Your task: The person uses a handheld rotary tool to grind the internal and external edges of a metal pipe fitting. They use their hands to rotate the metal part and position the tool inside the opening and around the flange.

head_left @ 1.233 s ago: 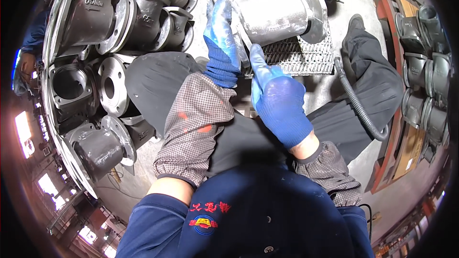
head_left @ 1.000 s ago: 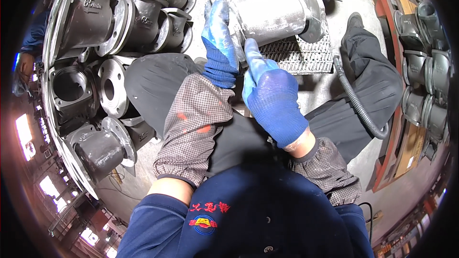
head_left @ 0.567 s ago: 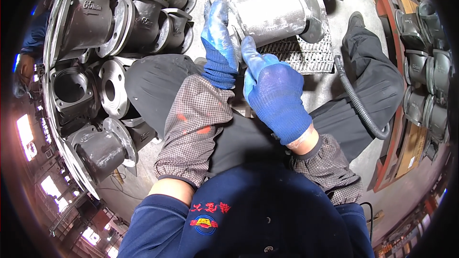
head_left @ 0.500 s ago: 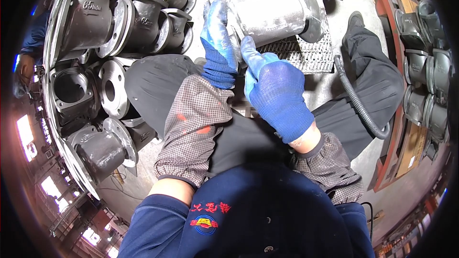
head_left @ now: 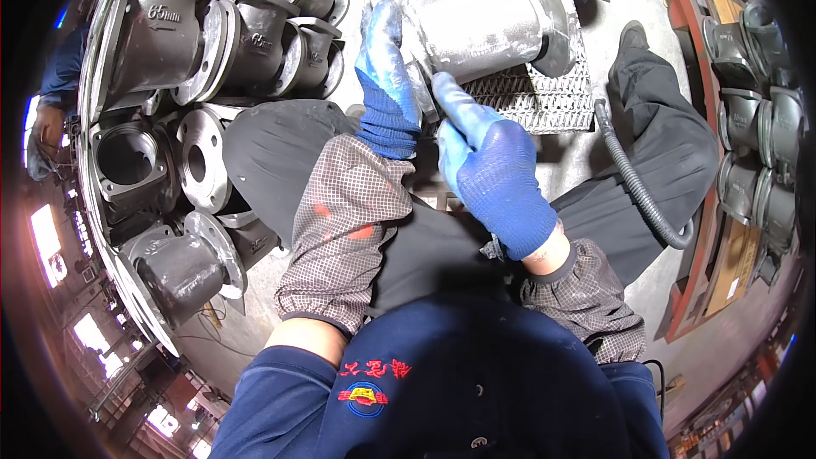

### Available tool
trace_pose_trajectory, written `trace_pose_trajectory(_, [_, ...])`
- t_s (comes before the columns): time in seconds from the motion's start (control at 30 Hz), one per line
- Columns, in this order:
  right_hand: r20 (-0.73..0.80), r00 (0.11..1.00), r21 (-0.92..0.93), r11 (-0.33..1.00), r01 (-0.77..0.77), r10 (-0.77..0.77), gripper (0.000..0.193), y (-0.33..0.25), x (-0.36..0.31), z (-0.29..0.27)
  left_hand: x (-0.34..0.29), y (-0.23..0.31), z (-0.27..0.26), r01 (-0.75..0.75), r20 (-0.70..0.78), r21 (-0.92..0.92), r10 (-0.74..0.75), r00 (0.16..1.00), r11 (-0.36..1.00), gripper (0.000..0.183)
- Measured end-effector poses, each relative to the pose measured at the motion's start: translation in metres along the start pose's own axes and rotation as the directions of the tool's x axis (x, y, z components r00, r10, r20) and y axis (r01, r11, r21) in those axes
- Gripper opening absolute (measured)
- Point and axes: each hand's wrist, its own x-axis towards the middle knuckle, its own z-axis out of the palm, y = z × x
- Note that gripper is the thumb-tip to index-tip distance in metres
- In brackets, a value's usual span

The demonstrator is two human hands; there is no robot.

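Note:
A grey cast-metal valve body lies on its side, with a round flange at its right end and another flange facing my left hand. My left hand, in a blue coated glove, presses along the left flange, its fingers together and its thumb side up. My right hand, gloved alike, is just below the casting. Its index finger reaches to the lower edge of the left flange, while the other fingers are curled under. A small grey end shows below the right wrist; what the curled fingers hold is hidden.
The casting rests on a metal grating. Several similar castings fill a rimmed bin on the left. More castings stand on a red-framed pallet at right. A corrugated hose curves beside my right leg. Another person's hand shows at far left.
My right hand has shifted slightly down, and its index fingertip sits lower along the flange. The small grey end below the right wrist has come into sight. The left hand is nearly still.

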Motion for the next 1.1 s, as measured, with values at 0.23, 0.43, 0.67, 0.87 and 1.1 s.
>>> trace_pose_trajectory(0.23, [0.048, 0.999, 0.104, 0.995, -0.013, 0.008, 0.043, 0.004, 0.001, -0.004, 0.000, -0.001, 0.002, 0.049, -0.082, -0.218, -0.068, 0.994, 0.975, 0.046])
trace_pose_trajectory(0.43, [-0.287, 0.950, 0.233, 0.954, 0.189, -0.119, 0.045, 0.012, 0.059, -0.066, 0.001, 0.010, -0.006, 0.049, -0.147, -0.045, -0.055, 0.988, 0.998, 0.048])
trace_pose_trajectory(0.67, [-0.472, 0.872, -0.059, 0.991, 0.119, -0.132, 0.030, 0.091, 0.155, -0.076, 0.010, 0.016, -0.001, 0.138, -0.080, -0.205, -0.158, 0.984, 0.969, 0.047])
trace_pose_trajectory(0.87, [-0.426, 0.847, -0.306, 0.931, 0.197, -0.319, 0.027, 0.088, 0.141, -0.045, 0.018, 0.041, -0.014, 0.269, -0.277, 0.685, -0.100, 0.956, 0.677, 0.053])
trace_pose_trajectory(1.1, [-0.414, 0.896, -0.388, 0.922, -0.010, -0.164, 0.029, 0.071, 0.138, -0.040, 0.031, 0.048, -0.010, 0.185, -0.220, 0.852, 0.015, 0.975, 0.490, 0.061])
